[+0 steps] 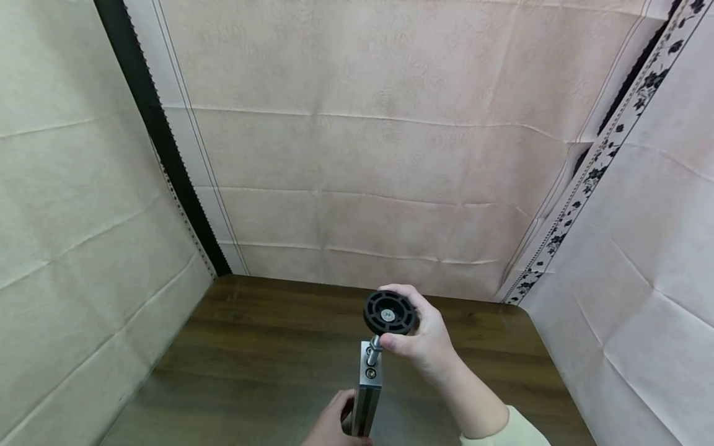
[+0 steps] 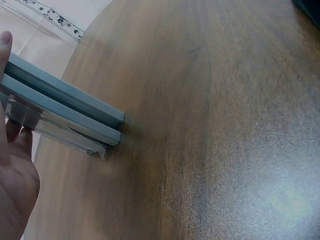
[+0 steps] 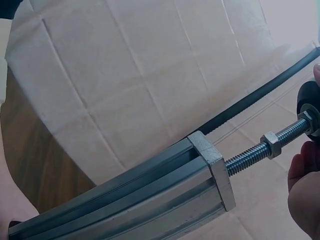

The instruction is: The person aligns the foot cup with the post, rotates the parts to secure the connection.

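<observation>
My left hand point(image 1: 333, 422) grips a slotted aluminium profile point(image 1: 365, 406), which stands tilted upward in the head view. A clear plastic strip point(image 2: 62, 131) runs along the profile's side in the left wrist view. The top end carries a metal end plate point(image 3: 218, 172), with a socket screw point(image 1: 370, 373) visible in it. From that plate a threaded rod point(image 3: 247, 159) sticks out, bearing a hex nut point(image 3: 271, 144) partway along. At the rod's far end is a black round levelling foot point(image 1: 385, 303). My right hand point(image 1: 426, 341) holds this foot by its rim, between thumb and fingers.
Below the hands lies a brown wood-grain tabletop point(image 1: 251, 359). Pale cloth point(image 1: 357, 155) hangs at the back and at both sides. A floral border point(image 1: 597, 173) runs down the right corner and a black strip point(image 1: 167, 142) down the left.
</observation>
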The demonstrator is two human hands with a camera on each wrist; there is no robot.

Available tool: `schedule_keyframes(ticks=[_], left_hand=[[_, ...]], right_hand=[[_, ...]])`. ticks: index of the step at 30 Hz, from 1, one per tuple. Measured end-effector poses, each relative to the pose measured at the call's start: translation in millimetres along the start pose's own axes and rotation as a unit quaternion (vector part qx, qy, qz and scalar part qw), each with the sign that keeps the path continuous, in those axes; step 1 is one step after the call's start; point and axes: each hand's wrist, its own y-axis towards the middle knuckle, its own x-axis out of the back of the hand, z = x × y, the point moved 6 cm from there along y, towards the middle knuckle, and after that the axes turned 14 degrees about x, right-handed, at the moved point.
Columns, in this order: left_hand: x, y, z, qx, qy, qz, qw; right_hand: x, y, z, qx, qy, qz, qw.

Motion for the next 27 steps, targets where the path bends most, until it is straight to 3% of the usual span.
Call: schedule_keyframes(ticks=[7,11,18,23,27], left_hand=[[0.8,-0.9,-0.8,-0.015,0.005,-0.001,0.9999],[1.1,-0.1,0.9,-0.003,-0.003,0.001,1.0000],[-2.5,0.7,1.0,0.009,-0.016,0.009,0.9998],[-3.0,1.4,3.3,0.040,-0.027,0.014,0.9987],[-2.2,1.0,5.1,0.036,-0.023,0.018,0.9989]], right_hand=[[-2.2,-1.2,-2.3,-0.011,-0.004,0.012,0.9999],[-3.0,0.4,-2.4,-0.013,-0.013,0.024,0.9995],[-9.3,-0.3,-1.6,-0.062,0.009,0.052,0.9967],[-13.0,-3.1,0.3,-0.059,0.004,0.067,0.9960],[-11.7,-4.5,1.2,-0.048,-0.030,0.087,0.9946]])
